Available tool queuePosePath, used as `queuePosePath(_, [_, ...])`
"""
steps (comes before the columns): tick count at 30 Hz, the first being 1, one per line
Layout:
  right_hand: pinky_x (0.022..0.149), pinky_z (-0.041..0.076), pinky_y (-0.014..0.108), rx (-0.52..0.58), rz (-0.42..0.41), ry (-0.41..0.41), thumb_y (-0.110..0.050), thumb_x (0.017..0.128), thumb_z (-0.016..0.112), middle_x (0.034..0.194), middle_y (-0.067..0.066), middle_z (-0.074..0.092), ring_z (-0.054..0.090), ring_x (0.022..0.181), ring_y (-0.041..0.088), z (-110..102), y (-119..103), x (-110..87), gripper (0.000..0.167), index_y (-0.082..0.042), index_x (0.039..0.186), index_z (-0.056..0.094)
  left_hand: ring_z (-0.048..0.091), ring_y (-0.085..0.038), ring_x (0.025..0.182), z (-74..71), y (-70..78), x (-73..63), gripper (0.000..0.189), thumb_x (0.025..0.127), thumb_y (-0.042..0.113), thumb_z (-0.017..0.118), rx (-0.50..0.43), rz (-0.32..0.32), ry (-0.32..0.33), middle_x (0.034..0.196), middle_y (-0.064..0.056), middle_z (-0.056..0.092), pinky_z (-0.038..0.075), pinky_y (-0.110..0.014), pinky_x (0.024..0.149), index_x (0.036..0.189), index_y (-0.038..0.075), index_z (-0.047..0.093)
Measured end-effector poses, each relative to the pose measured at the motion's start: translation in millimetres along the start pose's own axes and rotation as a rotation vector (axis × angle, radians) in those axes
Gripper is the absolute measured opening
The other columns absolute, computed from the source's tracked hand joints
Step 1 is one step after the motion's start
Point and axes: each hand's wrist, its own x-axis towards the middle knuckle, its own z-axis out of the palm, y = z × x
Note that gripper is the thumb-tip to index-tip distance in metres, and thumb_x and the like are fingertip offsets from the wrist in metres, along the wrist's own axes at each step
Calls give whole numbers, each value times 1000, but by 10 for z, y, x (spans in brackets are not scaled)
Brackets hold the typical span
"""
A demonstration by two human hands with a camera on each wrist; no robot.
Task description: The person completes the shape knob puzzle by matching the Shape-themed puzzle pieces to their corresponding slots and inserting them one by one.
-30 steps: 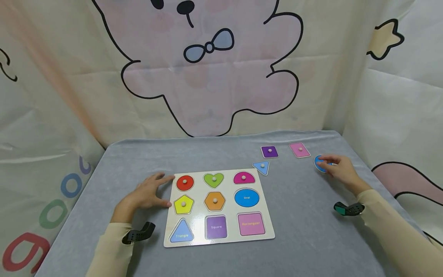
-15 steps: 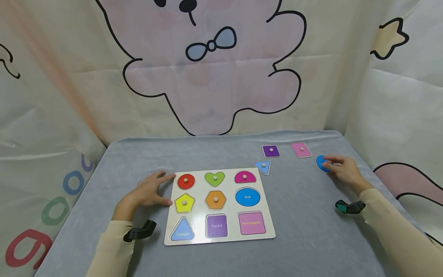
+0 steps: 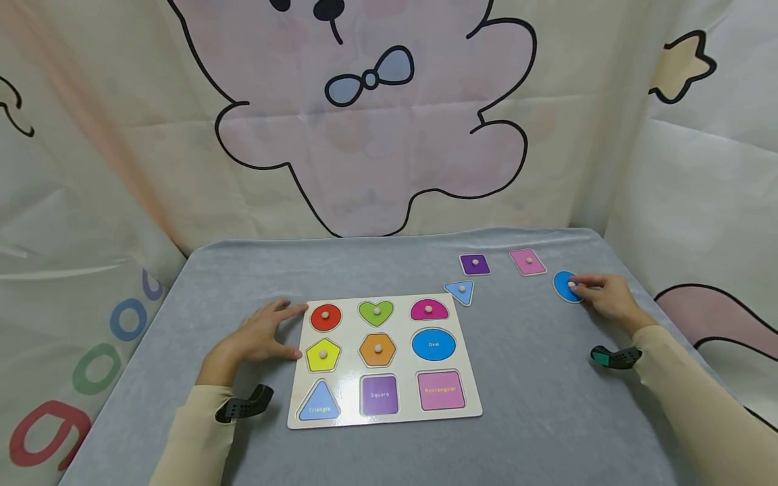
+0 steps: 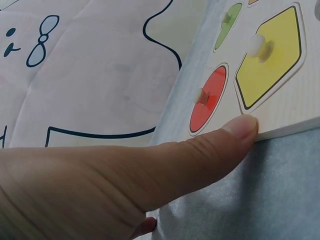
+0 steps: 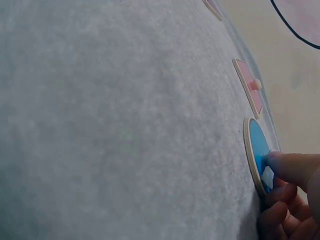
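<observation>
A white wooden puzzle board (image 3: 349,395) lies before me. My left hand (image 3: 252,337) touches its left edge, thumb low and index finger at the far corner, both extended. In the left wrist view the thumb (image 4: 210,155) rests on the edge beside the yellow pentagon (image 4: 272,60) and red circle (image 4: 210,102). On the far right, my right hand (image 3: 610,300) pinches the small knob of a blue oval puzzle piece (image 3: 563,287). The right wrist view shows that oval (image 5: 257,137) on the cloth, partly covered by the fingers.
A blue triangle piece (image 3: 462,291) overlaps the board's far right corner. Beyond it lie a purple square (image 3: 474,264) and a pink rectangle (image 3: 527,261). Recesses printed with words, such as the oval recess (image 3: 434,345), show on the board. Grey cloth (image 3: 535,405) covers the table.
The right fingers have shifted slightly right over the blue oval, settling at its knob, so more of its face shows. The left hand and board stay put.
</observation>
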Motion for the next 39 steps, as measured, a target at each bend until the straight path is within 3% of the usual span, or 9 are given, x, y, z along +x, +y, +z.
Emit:
queuePosePath(4, [60, 45, 21, -6, 26, -31, -31, 103, 58, 120, 21, 62, 45, 82, -3, 14, 16, 10, 48, 9, 132, 61, 28, -53, 146, -7, -7, -8, 95, 73, 45, 89, 1, 1, -5, 160, -27, 31, 23, -80, 111, 154, 21, 44])
queuePosePath(14, [61, 47, 21, -27, 43, -70, -31, 104, 56, 133, 32, 58, 48, 81, -1, 12, 65, 69, 49, 7, 135, 59, 27, -54, 146, -25, -13, -17, 96, 74, 44, 88, -11, 17, -11, 161, -27, 30, 22, -80, 110, 154, 20, 43])
queuePosePath(21, [65, 42, 15, -64, 6, -21, -32, 103, 58, 131, 33, 60, 47, 93, 3, -4, 38, 70, 47, 8, 129, 64, 28, -53, 146, -30, -5, 0, 96, 73, 45, 88, -3, 16, -2, 160, -27, 31, 23, -80, 110, 154, 21, 43])
queuePosePath(24, [64, 43, 16, -59, 10, -9, -34, 102, 60, 118, 25, 68, 49, 89, 5, -4, 13, 64, 48, 8, 127, 65, 28, -53, 146, -31, -9, -15, 95, 73, 44, 88, -7, 15, -5, 160, -27, 32, 22, -79, 111, 154, 21, 43])
queuePosePath(29, [59, 46, 23, -30, 55, -3, -40, 99, 64, 87, -5, 65, 50, 76, 5, -10, -36, 37, 53, 7, 124, 67, 29, -54, 145, -14, -18, -25, 95, 73, 43, 88, -6, 20, -6, 159, -28, 32, 23, -79, 111, 154, 18, 44])
queuePosePath(33, [59, 44, 24, -54, 61, 23, -43, 98, 64, 86, -5, 62, 47, 81, 10, -15, -99, 18, 54, 6, 120, 69, 29, -54, 145, -19, -17, -13, 96, 73, 42, 88, -4, 25, 5, 159, -28, 32, 24, -79, 110, 154, 18, 43])
queuePosePath(39, [56, 40, 24, -63, 46, 23, -37, 97, 68, 77, -3, 57, 46, 74, 7, -23, -159, -16, 50, 9, 117, 69, 30, -54, 144, -5, -21, -7, 96, 73, 42, 89, 1, 29, 6, 159, -28, 33, 24, -80, 109, 154, 18, 43])
